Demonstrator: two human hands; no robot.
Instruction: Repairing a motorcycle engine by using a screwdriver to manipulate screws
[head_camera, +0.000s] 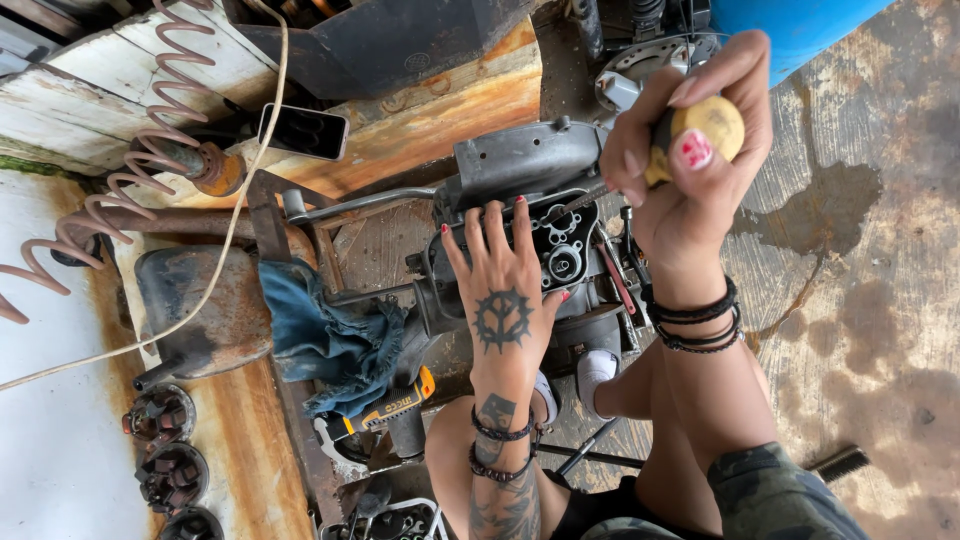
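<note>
Right hand (690, 150) grips rounded yellow screwdriver handle (712, 125); left hand (505, 295) steadies greasy metal casing (540, 215).

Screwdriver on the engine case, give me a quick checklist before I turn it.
1. Right hand wrapped around the yellow screwdriver handle: ok.
2. Left hand flat on the engine case, bracing it: ok.
3. Tip seated in a screw: cannot tell, the hand hides it.
4. Left fingers apart from the shaft: ok.
5. Blue rag away from the work spot: ok.

head camera looks steeply down, close above.
</note>
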